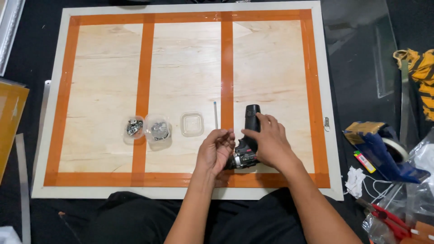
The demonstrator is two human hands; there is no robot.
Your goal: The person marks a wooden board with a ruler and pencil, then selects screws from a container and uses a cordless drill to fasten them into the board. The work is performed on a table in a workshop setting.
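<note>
Both hands, left hand and right hand, grip a black drill.

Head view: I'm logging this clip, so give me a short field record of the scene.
Surface: plywood board crossed with orange tape
Right hand: grips a black cordless drill
Left hand: at the drill's chuck end, fingers curled
On board: three small clear containers, two holding metal bits, one looks empty; thin rod

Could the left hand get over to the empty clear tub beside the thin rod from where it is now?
Probably yes. The left hand sits at the drill chuck, and the empty clear tub lies just up and left of it on the board, with only bare wood between. The thin rod lies to the side.
</note>
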